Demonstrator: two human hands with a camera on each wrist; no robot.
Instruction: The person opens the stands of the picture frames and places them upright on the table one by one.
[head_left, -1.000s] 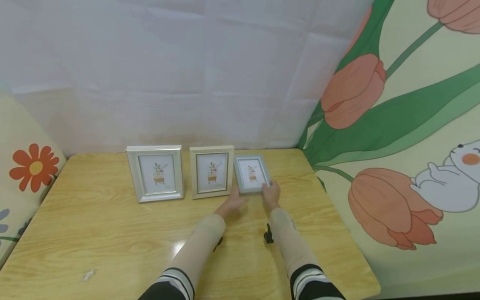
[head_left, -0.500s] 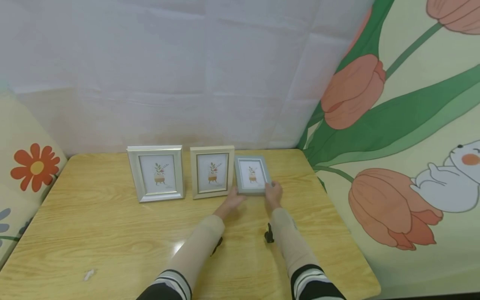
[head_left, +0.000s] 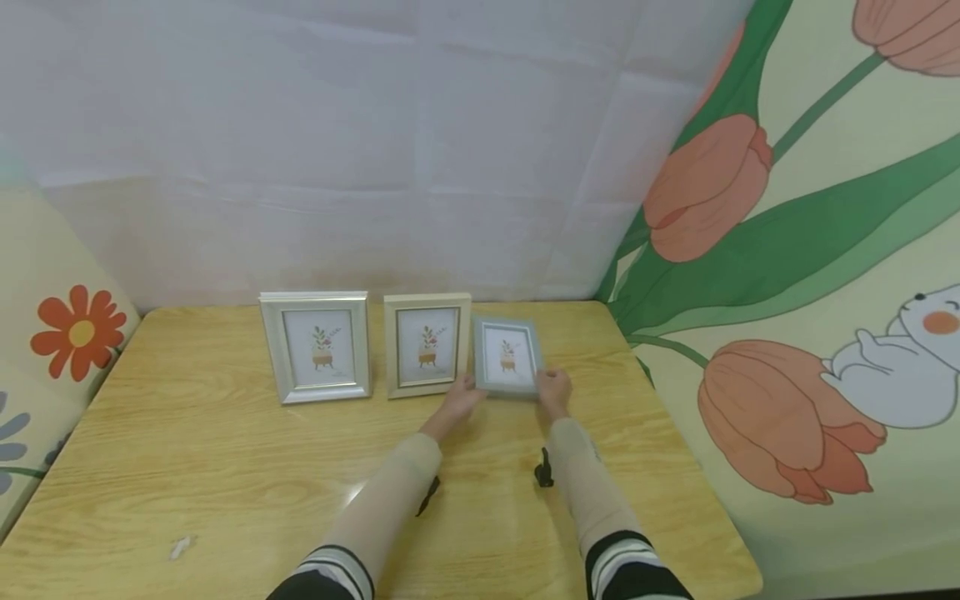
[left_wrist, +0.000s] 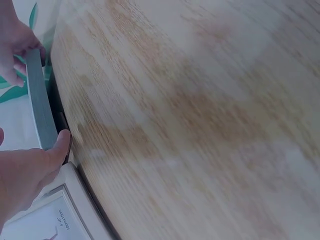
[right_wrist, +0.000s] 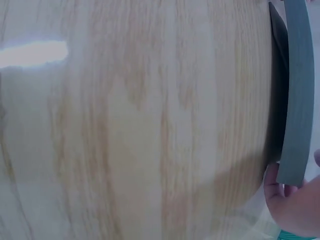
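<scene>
A small blue-grey picture frame (head_left: 508, 357) leans back at the right end of a row of frames. Its picture is of a potted plant. My right hand (head_left: 553, 392) grips its lower right corner; in the right wrist view, fingers (right_wrist: 272, 185) curl behind that corner. At the lower left corner my left hand (head_left: 459, 398) pinches the frame, with a finger (left_wrist: 61, 145) behind the edge in the left wrist view. A cream picture frame (head_left: 427, 387) stands just left of it, close to my left hand. Farther left stands a larger silver picture frame (head_left: 322, 393).
The frames are on a wood-grain table (head_left: 262, 483) with a white cloth backdrop (head_left: 360, 167) behind it. A tulip-printed wall covering (head_left: 787, 400) borders the right side. A small pale mark (head_left: 180, 547) shows on the tabletop at front left.
The blue-grey frame has come slightly lower and nearer to me, with both hands on it. The head view has shifted a little. The cream and silver frames stay put.
</scene>
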